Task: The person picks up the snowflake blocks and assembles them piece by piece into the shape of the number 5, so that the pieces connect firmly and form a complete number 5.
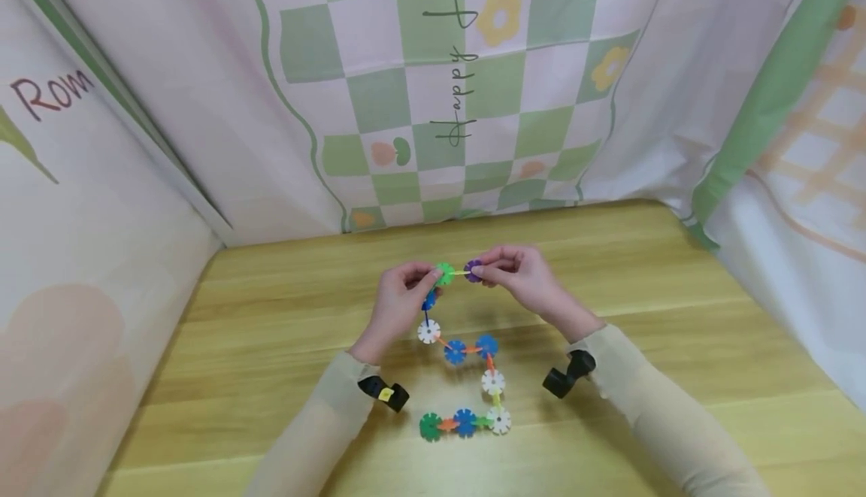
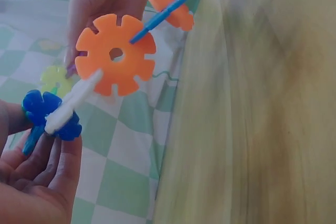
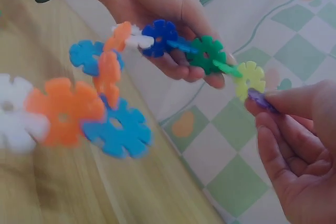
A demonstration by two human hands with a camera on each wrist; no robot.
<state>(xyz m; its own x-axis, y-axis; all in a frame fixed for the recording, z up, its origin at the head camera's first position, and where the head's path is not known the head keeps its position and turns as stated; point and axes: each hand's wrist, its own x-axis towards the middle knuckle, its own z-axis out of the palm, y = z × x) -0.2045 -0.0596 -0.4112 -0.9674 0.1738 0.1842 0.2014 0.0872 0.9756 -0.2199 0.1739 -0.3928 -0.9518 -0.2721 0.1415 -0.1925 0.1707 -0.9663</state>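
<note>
A chain of plastic snowflake discs runs between the hands and winds down toward the front of the table. My left hand (image 1: 395,301) pinches the chain near its far end, at a bright green disc (image 1: 444,273). A purple disc (image 3: 262,101) is pinched between the thumb and fingers of my right hand (image 1: 524,279). That purple disc meets the edge of a yellow disc (image 3: 250,80), which is linked to the green one. Below the left hand hang a blue disc (image 2: 43,107) and a white disc (image 2: 71,106), leading to an orange disc (image 2: 116,55).
Nearer the front, the chain turns through a blue disc (image 1: 486,346) and a white disc (image 1: 499,420), ending at a dark green disc (image 1: 430,427). Wooden tabletop (image 1: 271,331) lies beneath. A checkered curtain (image 1: 433,106) hangs at the back edge, with fabric on both sides.
</note>
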